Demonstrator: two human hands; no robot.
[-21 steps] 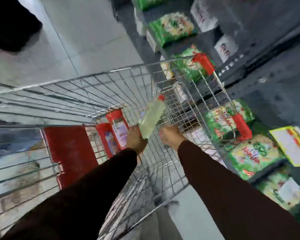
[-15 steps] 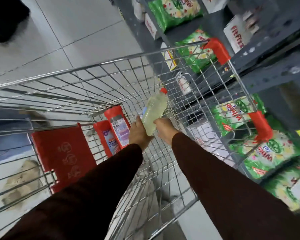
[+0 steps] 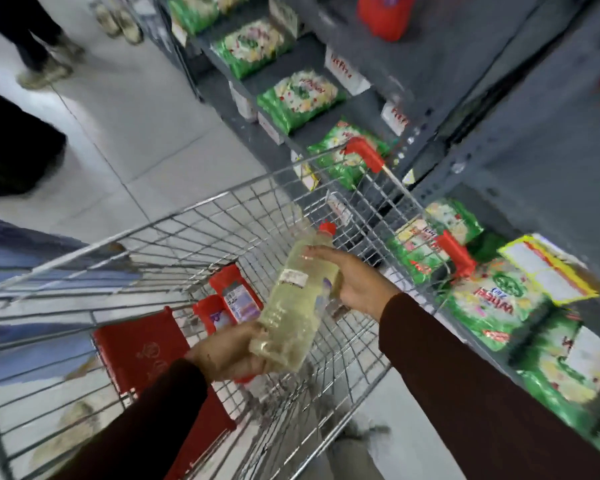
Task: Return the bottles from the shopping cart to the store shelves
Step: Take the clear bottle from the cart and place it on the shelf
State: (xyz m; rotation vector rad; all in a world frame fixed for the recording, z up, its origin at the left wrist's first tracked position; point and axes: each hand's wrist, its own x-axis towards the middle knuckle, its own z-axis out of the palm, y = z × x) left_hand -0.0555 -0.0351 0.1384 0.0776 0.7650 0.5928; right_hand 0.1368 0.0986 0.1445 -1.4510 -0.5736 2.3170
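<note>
My wire shopping cart (image 3: 194, 233) stands on the pale tiled floor (image 3: 125, 133) with two red bottles (image 3: 234, 299) in its basket. Beside it, the grey shelves (image 3: 499, 109) carry green packets (image 3: 300, 98), detergent perhaps, since the print is blurred.

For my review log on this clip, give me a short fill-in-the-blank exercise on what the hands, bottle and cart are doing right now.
1. The clear bottle of pale liquid has a ____ cap.
2. The left hand grips the bottle at its ____ end.
3. The right hand holds the bottle nearer its ____.
4. Two red bottles lie inside the wire ____.

Missing words: red; bottom; cap; cart
</note>
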